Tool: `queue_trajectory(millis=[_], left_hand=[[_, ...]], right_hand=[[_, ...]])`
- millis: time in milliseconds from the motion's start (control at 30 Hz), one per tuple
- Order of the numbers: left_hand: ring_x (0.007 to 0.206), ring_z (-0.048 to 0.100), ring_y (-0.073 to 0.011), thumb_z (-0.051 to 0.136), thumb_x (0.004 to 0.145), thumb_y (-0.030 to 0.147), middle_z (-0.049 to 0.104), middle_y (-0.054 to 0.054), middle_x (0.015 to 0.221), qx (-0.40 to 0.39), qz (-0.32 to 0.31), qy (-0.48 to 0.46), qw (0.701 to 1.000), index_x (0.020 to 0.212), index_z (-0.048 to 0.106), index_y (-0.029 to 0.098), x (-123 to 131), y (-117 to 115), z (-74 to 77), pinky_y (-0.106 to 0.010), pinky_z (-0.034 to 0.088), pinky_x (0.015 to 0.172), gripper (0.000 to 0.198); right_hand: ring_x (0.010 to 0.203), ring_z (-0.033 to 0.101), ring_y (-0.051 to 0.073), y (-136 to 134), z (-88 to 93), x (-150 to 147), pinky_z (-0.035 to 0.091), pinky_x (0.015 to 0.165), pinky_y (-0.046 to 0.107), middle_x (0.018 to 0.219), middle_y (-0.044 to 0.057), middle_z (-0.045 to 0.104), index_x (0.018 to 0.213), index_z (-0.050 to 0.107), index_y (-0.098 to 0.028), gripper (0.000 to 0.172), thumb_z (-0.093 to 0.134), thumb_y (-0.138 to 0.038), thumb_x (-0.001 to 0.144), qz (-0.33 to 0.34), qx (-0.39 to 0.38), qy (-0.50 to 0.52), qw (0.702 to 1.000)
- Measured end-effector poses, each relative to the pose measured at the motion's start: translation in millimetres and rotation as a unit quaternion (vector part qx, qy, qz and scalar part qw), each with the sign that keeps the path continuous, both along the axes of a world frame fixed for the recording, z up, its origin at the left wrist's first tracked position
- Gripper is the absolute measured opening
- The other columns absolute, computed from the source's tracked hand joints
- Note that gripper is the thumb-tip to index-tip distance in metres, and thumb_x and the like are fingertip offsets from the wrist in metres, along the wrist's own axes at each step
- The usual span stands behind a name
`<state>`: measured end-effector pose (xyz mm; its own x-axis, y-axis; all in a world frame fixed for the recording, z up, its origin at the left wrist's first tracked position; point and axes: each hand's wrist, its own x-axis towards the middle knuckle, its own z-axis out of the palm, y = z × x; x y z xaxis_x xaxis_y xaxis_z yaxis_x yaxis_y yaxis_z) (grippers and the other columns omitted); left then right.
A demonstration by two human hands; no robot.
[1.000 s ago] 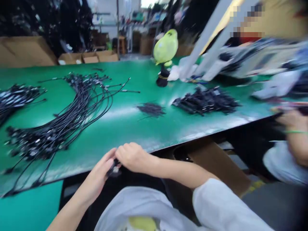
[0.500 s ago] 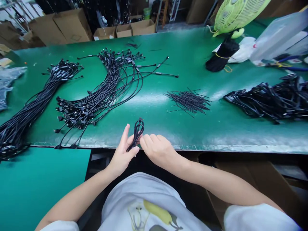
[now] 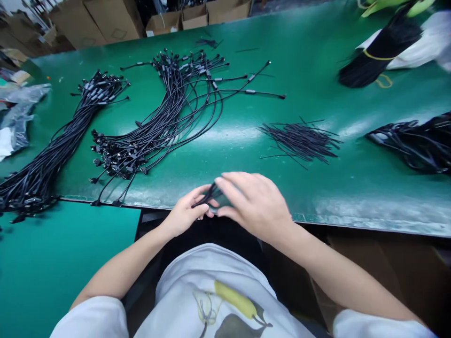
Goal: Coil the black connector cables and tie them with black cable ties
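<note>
A coiled black cable [image 3: 206,197] lies in my left hand [image 3: 183,214], pinched between thumb and fingers just over the table's front edge. My right hand [image 3: 259,202] reaches across from the right, slightly blurred. Its fingers and thumb are spread apart, with the fingertips at the coil's upper end and hiding part of it. Whether they touch the coil is unclear. Beyond my hands, to the right, is a loose pile of short black ties [image 3: 301,141]. A spread bunch of black cables with connectors [image 3: 169,108] lies to the left.
The green table [image 3: 239,155] ends close to my body. Another cable bundle [image 3: 66,141] runs along the left. On the right are a heap of coiled cables [image 3: 416,143] and a banded black tie bundle [image 3: 377,54]. Cardboard boxes [image 3: 112,23] stand behind the table.
My right hand has gone from a closed fist beside the coil to spread fingers over its top. The coil has tilted to the right. The view has shifted and dipped.
</note>
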<state>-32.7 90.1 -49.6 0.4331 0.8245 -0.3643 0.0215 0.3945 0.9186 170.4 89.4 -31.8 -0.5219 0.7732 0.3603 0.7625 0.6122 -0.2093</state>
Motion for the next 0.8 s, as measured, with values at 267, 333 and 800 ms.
queue_trajectory(millis=[267,333,800], left_hand=[[0.123,0.055,-0.0273,0.068,0.083,0.034,0.063,-0.012,0.128,-0.018,-0.058,-0.025,0.998,0.124,0.061,0.019,-5.3,13.1,7.7,-0.038,0.042,0.103,0.045],[0.125,0.054,-0.0277,0.068,0.083,0.034,0.062,-0.011,0.129,-0.014,-0.054,-0.019,0.998,0.124,0.062,0.019,-9.0,14.5,9.1,-0.039,0.04,0.105,0.044],[0.065,0.064,-0.0126,0.052,0.091,0.039,0.067,-0.003,0.077,0.082,0.021,0.056,0.995,0.113,0.052,0.013,3.1,20.2,0.8,-0.024,0.05,0.064,0.034]], right_hand=[[0.074,0.047,0.019,13.5,-31.1,4.9,0.03,0.068,0.033,0.08,0.006,0.058,0.12,0.057,-0.011,0.054,0.044,-0.056,0.094,0.068,0.029,-0.103,0.992],[0.073,0.046,0.019,11.5,-32.8,12.0,0.028,0.065,0.031,0.081,0.006,0.057,0.114,0.059,-0.014,0.054,0.046,-0.061,0.091,0.032,0.016,-0.095,0.995],[0.062,0.055,0.012,6.6,-44.7,3.5,0.029,0.054,0.028,0.074,0.003,0.062,0.126,0.054,-0.012,0.037,0.035,-0.033,0.102,-0.018,0.077,-0.091,0.993]])
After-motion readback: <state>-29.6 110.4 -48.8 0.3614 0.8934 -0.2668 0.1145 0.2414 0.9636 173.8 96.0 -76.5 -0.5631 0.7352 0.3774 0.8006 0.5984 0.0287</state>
